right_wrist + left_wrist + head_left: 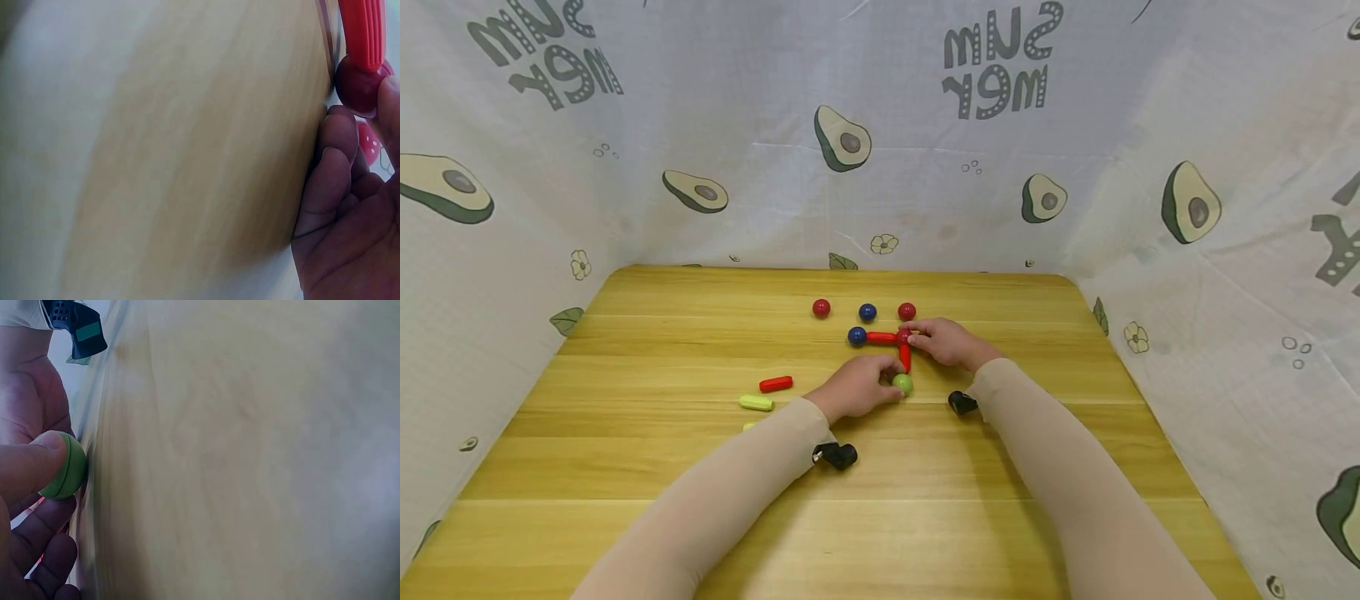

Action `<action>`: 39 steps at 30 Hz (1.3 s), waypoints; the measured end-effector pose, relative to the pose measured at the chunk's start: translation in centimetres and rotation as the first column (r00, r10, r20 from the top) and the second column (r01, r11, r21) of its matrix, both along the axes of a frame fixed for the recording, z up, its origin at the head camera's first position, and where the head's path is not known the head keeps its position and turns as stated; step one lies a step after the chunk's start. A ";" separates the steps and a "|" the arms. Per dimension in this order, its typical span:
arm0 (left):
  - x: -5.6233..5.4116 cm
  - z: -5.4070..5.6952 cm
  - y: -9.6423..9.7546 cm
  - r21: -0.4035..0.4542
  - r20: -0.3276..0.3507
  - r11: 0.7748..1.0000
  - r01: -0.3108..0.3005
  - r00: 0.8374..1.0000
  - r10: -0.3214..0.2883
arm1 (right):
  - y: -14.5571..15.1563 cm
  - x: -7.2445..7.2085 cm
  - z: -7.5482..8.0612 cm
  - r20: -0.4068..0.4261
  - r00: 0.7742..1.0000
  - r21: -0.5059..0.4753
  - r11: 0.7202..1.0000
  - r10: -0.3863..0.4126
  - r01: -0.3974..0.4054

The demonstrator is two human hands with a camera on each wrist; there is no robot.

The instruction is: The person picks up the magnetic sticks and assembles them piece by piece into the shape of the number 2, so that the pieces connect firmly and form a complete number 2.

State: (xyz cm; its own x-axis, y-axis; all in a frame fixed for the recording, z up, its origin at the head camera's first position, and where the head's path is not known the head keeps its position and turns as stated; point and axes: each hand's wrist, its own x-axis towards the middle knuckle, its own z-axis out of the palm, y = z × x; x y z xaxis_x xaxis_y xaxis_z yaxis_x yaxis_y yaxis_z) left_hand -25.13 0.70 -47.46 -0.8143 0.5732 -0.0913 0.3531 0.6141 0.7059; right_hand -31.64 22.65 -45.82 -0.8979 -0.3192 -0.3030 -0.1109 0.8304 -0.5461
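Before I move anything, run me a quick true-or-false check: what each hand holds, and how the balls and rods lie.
1. The left hand pinches the green ball. True.
2. The right hand holds a yellow ball. False: its fingers pinch the dark red ball where two red rods meet.
3. A blue ball sits at the left end of those joined rods. True.
4. The three loose balls at the back are all red. False: the middle loose ball is blue.
5. A loose red rod lies to the left of the left hand. True.
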 end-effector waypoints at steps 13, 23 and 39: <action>-0.1 -0.1 0.4 0.006 -0.015 1.000 -0.026 1.000 0.026 | 0.1 0.1 0.0 0.007 1.000 -0.016 1.000 0.007 -0.007; -0.2 -0.1 0.8 0.012 -0.002 0.999 -0.038 0.999 0.038 | 0.3 0.0 -0.2 0.017 1.000 -0.033 0.999 -0.005 0.005; 0.0 -0.3 1.1 0.029 -0.015 0.998 -0.052 0.999 0.052 | 0.1 0.5 -0.2 0.017 1.000 -0.027 0.999 -0.020 0.020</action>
State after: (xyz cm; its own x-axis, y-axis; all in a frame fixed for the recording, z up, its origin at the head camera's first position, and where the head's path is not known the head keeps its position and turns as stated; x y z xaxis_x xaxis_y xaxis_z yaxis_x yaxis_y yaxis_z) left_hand -25.11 1.77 -47.80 -0.8443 0.5323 -0.0621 0.3327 0.6114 0.7180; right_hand -31.18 22.77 -46.05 -0.8991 -0.3096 -0.3095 -0.0851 0.8171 -0.5702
